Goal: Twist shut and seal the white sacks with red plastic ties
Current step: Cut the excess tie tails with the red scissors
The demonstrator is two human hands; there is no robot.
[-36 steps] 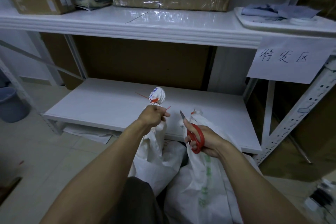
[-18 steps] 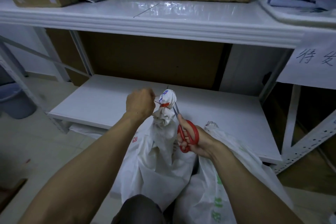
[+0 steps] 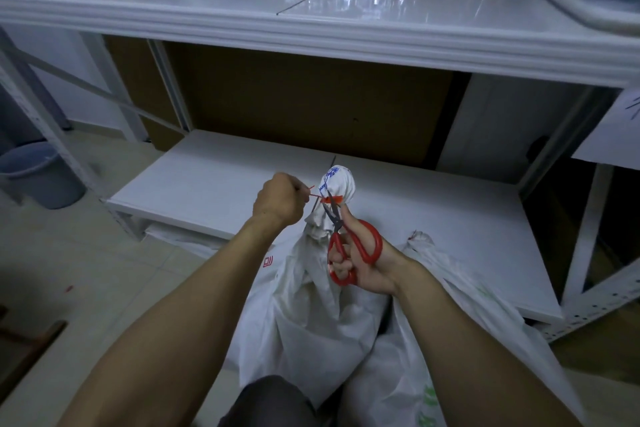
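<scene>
Red tie (image 3: pixel 333 199) cinched on the neck of the sack (image 3: pixel 311 305) before the shelf's (image 3: pixel 207 177) front edge, our left grip (image 3: pixel 277 201) pinches its tail taut while our right grip (image 3: pixel 367 270), clasping scissors (image 3: pixel 375 241), has swung in to trim.

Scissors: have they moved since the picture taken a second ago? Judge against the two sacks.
Yes. The scissors moved left, away from the right sack's top and across to the left sack, where the blades now meet the red tie.
</scene>
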